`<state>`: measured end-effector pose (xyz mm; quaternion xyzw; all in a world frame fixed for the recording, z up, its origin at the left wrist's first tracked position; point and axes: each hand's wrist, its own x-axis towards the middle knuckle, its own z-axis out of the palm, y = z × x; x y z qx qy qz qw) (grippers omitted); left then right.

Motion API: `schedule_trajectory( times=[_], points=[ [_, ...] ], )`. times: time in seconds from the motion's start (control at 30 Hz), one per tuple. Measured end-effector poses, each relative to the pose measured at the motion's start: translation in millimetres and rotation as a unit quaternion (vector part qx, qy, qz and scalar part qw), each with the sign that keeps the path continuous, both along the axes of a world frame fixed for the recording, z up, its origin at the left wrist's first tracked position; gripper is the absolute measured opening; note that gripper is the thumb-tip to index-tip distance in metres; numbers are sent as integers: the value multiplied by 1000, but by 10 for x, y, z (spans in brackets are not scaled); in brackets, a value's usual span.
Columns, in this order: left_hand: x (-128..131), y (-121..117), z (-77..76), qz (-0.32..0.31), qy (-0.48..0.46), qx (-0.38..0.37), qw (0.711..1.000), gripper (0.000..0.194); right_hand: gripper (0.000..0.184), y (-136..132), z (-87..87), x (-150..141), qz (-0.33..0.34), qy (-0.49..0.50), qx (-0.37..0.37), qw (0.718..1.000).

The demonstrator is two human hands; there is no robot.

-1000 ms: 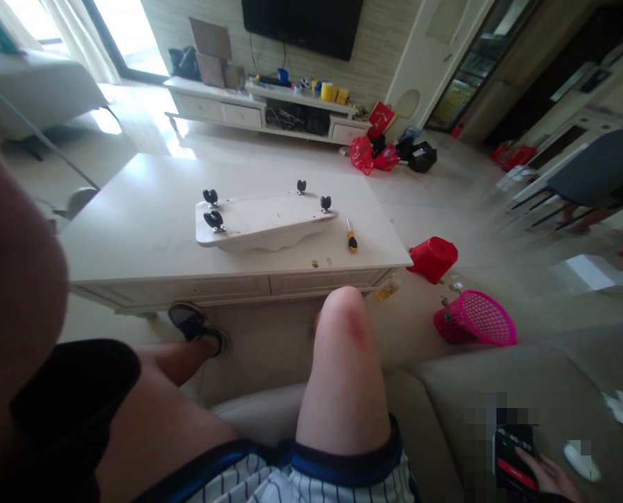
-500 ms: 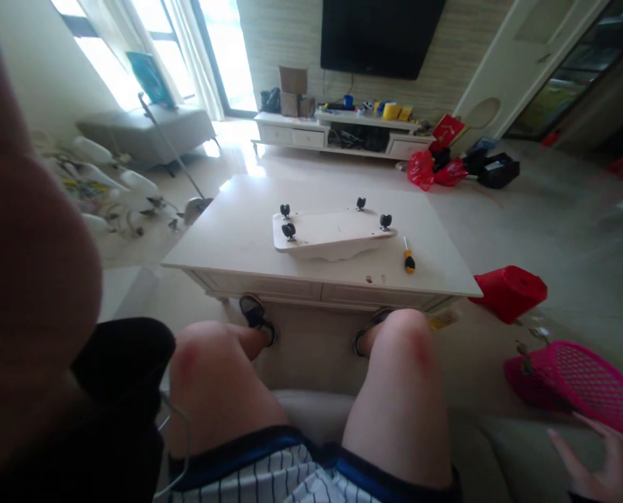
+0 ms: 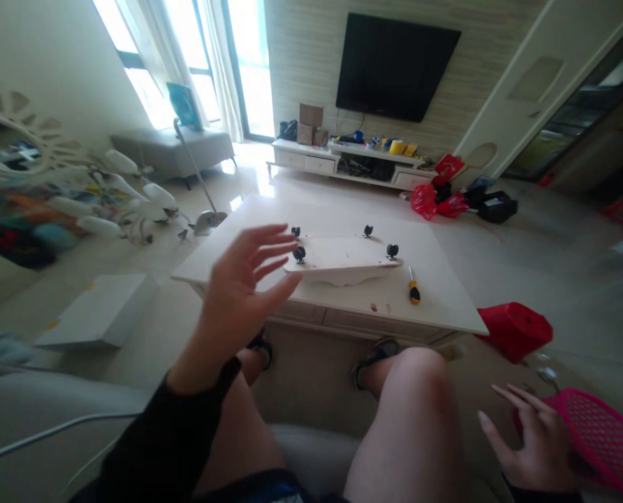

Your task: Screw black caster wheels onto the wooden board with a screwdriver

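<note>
My left hand (image 3: 241,290) is raised in front of the table's near left side, fingers apart, holding nothing. Beyond its fingertips a white board (image 3: 337,253) with a wavy front edge lies on the white table (image 3: 232,244). Black caster wheels stand up at the board's corners, such as the front right caster (image 3: 392,250); the hand's fingertips overlap the left ones in view. A yellow-and-black screwdriver (image 3: 414,290) lies to the right of the board. My right hand (image 3: 534,440) hovers at the lower right, its fingers spread and nothing in them, closest to a pink basket.
A red stool-like object (image 3: 515,332) stands off the table's right corner, with the pink mesh basket (image 3: 605,426) nearer. On the left floor is a white box (image 3: 99,311). Two small bits lie near the table's front edge. A low TV cabinet (image 3: 306,162) stands at the back.
My left hand has moved from close before the camera out towards the board. My right hand has come further into view, moving left and up. The view has tilted up slightly.
</note>
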<state>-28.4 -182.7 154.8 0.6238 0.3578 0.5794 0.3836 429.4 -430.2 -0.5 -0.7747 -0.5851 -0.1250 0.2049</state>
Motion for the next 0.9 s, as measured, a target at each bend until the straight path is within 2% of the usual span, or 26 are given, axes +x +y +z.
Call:
schedule_trajectory(
  times=[0.07,0.17,0.27,0.33,0.4,0.47,0.53,0.6,0.67,0.73,0.9],
  points=[
    [208,238,-213,-10,13,-63,998,40,44,175,104,-117,4,-7,5,1000],
    [673,513,-721,13,62,-141,988,25,39,538,154,-163,9,11,3,1000],
    [1028,789,-1161,17,169,-99,980,30,36,1078,21,-10,28,43,8,999],
    [1062,1039,-1344,34,213,-92,972,30,36,1513,-149,166,6,92,-19,996],
    [930,1343,-1459,58,211,-131,967,27,36,1955,-348,354,-33,143,-51,988],
    [709,1660,-1543,109,208,-175,956,25,38,2351,-551,527,-67,159,-63,983],
    [501,1935,-1621,148,189,-225,944,29,45,2668,-740,667,-123,171,-73,975],
    [377,2134,-1701,159,177,-257,937,37,54,2895,-905,769,-184,184,-88,962],
    [343,2257,-1780,142,180,-262,938,44,62,3037,-1039,833,-218,197,-102,950],
    [364,2324,-1851,118,184,-257,941,47,65,3112,-1136,865,-223,208,-110,946],
    [402,2378,-1971,103,182,-247,946,49,45,3137,-1200,836,-214,244,-104,940]
  ],
)
